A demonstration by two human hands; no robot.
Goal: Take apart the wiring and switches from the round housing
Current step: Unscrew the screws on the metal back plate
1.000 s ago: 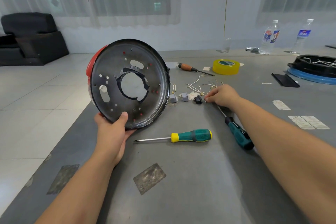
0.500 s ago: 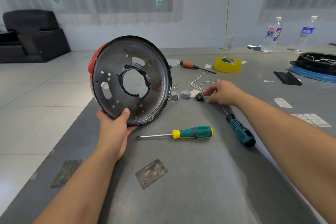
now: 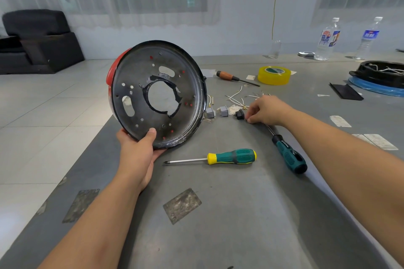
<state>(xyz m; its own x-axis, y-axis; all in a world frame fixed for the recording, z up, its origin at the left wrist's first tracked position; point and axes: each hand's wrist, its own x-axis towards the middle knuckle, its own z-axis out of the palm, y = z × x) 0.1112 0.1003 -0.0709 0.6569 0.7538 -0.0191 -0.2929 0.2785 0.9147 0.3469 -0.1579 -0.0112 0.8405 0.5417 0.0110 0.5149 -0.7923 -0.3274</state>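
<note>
Gripping the round housing (image 3: 157, 94) at its lower rim, the left hand (image 3: 136, 153) is seen with the thumb laid over the inner face and the fingers curled behind. The housing is held on edge, tilted, its lower rim at the left edge of the grey table (image 3: 240, 214), its open black inside turned toward the camera and a red shell showing at its nine o'clock side. The right hand (image 3: 265, 110) is lowered onto the table at three o'clock from the housing, fingers curled down, their tips just beside a small black switch (image 3: 240, 114); whether anything is pinched cannot be told. Two grey switches (image 3: 216, 112) are set between the black one and the housing. Loose white wires (image 3: 237, 96) are scattered at twelve o'clock from the right hand. A yellow-and-green screwdriver (image 3: 231, 157) is laid at six o'clock from the switches, and a dark green screwdriver (image 3: 289, 155) runs under the right wrist.
</note>
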